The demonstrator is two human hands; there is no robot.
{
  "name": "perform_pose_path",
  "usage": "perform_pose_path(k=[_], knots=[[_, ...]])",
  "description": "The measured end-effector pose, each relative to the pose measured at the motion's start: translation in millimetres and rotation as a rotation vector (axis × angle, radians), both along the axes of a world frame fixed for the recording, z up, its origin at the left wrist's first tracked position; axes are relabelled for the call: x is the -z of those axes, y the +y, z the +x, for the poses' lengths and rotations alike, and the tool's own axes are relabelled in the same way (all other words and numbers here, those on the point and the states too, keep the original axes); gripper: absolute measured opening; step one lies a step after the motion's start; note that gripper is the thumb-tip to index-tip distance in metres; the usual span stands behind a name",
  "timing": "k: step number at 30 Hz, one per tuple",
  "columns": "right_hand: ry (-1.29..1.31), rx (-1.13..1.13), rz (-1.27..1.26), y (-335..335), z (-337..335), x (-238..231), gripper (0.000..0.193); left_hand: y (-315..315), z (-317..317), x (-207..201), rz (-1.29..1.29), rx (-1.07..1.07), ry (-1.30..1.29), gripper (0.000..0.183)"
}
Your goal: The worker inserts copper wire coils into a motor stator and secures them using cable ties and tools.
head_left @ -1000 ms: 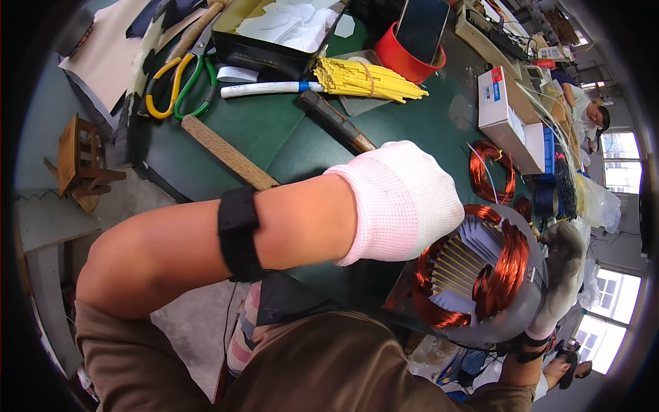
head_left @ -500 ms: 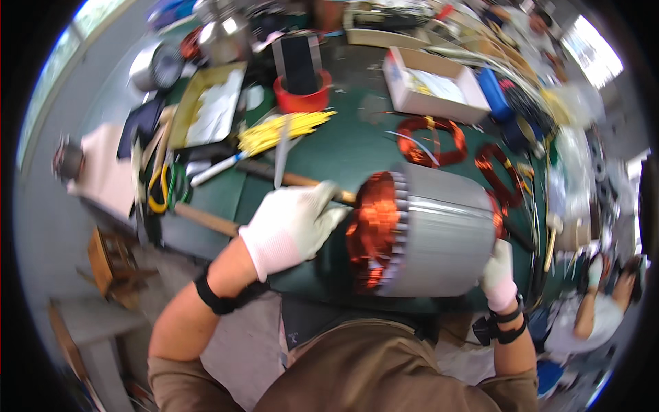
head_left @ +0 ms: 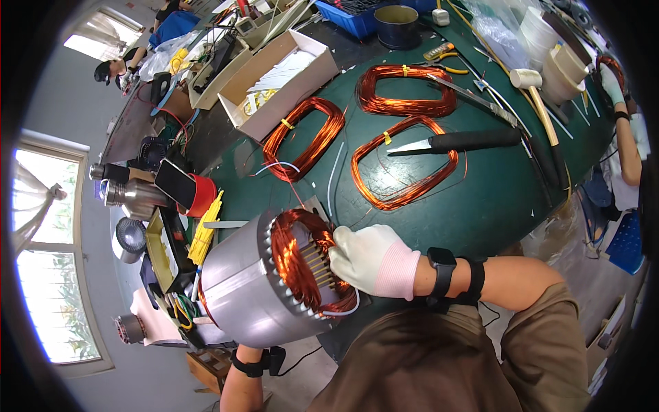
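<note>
A grey metal motor stator [head_left: 240,281] lies on its side at the table's near edge, its open toothed end facing right. Out of that end bulges the copper winding [head_left: 295,254], with pale slot strips inside. My right hand [head_left: 374,257], in a white glove, curls its fingers over the winding's right side. A white sleeve tube [head_left: 347,309] loops below them. My left forearm [head_left: 244,384] comes up beneath the stator; the stator hides the left hand's fingers. Beyond lie copper wire coils [head_left: 405,93] and a black-handled knife [head_left: 473,141], partly over one coil.
A cardboard box [head_left: 274,82] holds white strips. At right are a mallet [head_left: 527,79], pliers [head_left: 446,62] and thin rods. Yellow tubes [head_left: 204,230], a phone [head_left: 175,184] and metal bottles [head_left: 141,192] crowd the left. A co-worker's gloved hand [head_left: 609,82] is at far right.
The view has swung right, bringing the stator's right end and the coils into fuller sight. My right hand is now at that end's winding. My left hand, earlier near the left winding, is behind the stator.
</note>
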State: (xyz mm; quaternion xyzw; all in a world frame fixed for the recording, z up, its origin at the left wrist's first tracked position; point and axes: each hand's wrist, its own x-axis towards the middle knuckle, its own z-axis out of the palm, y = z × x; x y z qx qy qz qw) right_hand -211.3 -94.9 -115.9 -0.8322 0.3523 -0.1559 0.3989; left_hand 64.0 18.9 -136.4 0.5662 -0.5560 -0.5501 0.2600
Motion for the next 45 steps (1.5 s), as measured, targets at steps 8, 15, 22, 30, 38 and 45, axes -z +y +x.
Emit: perform_pose_path(k=[8, 15, 22, 30, 38, 45], knots=[[-0.035, -0.028, -0.016, -21, -3, -6, 0.031, 62, 51, -9, -0.009, -0.048, -0.089, 0.063], [-0.346, 0.107, -0.040, -27, -36, 2, 0.026, 57, 41, -6, -0.063, -0.118, -0.134, 0.061], [-0.295, -0.107, -0.025, -46, -16, 5, 0.047, 40, 28, -1, -0.142, -0.156, -0.164, 0.058], [-0.275, -0.066, -0.013, -66, -14, -3, 0.019, 31, 22, -2, -0.237, -0.212, -0.187, 0.055], [-0.251, -0.011, -0.360, -62, -25, 11, 0.025, 44, 37, 1, -0.245, -0.250, -0.241, 0.053], [-0.021, 0.023, 0.009, -9, -22, -29, 0.045, 70, 55, -1, -0.209, -0.365, -0.319, 0.050]])
